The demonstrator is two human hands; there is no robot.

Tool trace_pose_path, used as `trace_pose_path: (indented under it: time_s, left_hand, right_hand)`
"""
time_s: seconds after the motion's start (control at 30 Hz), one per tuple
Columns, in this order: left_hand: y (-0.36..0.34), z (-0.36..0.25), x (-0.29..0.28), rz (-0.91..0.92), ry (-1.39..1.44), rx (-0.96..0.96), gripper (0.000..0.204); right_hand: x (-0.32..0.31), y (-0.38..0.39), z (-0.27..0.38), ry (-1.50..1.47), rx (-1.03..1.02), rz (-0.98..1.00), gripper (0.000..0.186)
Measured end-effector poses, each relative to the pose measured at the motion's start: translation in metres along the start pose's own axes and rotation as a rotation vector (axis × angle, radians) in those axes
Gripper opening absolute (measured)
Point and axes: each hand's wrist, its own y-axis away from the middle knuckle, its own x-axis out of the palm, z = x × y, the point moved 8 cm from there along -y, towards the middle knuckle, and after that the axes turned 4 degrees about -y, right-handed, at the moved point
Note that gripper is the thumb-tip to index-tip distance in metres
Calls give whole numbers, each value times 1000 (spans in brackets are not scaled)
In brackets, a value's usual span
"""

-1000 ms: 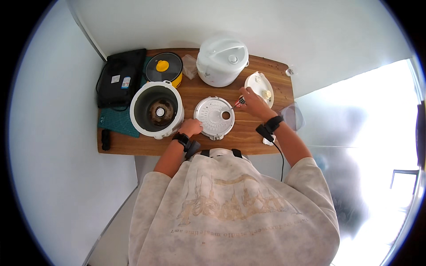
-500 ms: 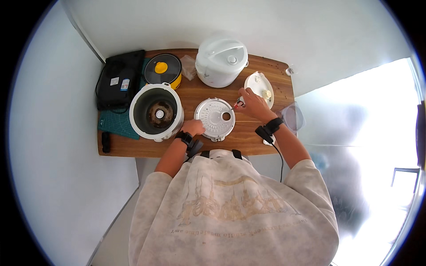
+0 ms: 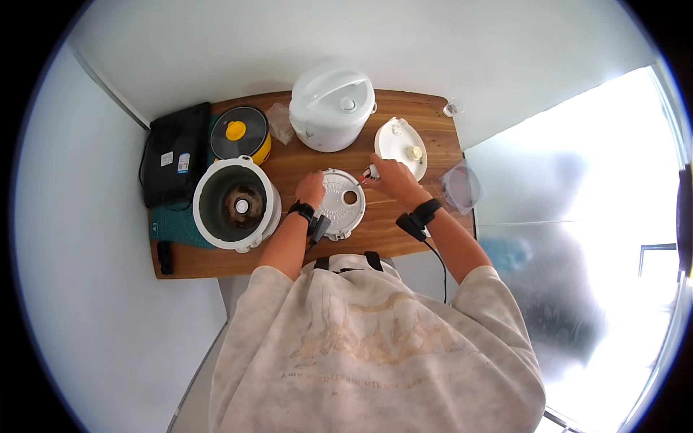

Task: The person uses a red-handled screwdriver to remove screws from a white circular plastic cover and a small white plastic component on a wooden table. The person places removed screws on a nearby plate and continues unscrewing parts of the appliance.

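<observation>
Slippage looks the likeliest fault. Right hand (image 3: 395, 180) grips a slim red-and-white tool (image 3: 371, 174) (probably a screwdriver; the tip is too small to make out) by the right far edge of a round white perforated lid plate (image 3: 336, 208). Should the tip skid under side load, it could score the rim or run left toward the left hand (image 3: 310, 189), which sits at the left far edge. Left fingers are curled; cannot tell whether they pinch the rim or only rest against it. If only resting, the plate could turn or slide on the wooden table (image 3: 386, 231) under a push. Lesser risk: the cable (image 3: 442, 261) hanging from the right wrist could snag on the near table edge and jerk the tool.

Plate position: middle of the table, between the open white cooker body (image 3: 273, 209) at left and the shallow white cover (image 3: 393, 144) at right and farther off. Appearance: appears to lie flat; patterned with small raised or pierced marks; one large round hole right of centre, brown showing through; small projections at the near rim.
</observation>
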Motion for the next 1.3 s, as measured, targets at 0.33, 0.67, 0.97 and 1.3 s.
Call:
trace_pose_path:
  time_s: [0.33,0.67,0.97,1.3]
  left_hand:
    - [-4,-3,0,-11,-117,-62,10]
    - [6,-16,-27,70,316,38,10]
    - [69,-10,-44,466,1060,-240,16]
    - [113,-4,-49,407,1565,-406,18]
  right_hand:
    - [8,14,-2,-19,39,51,36]
    - [-27,25,-26,-191,233,-193,41]
    - [-44,31,13,-429,170,-154,34]
    - [-36,30,50,-577,75,-52,28]
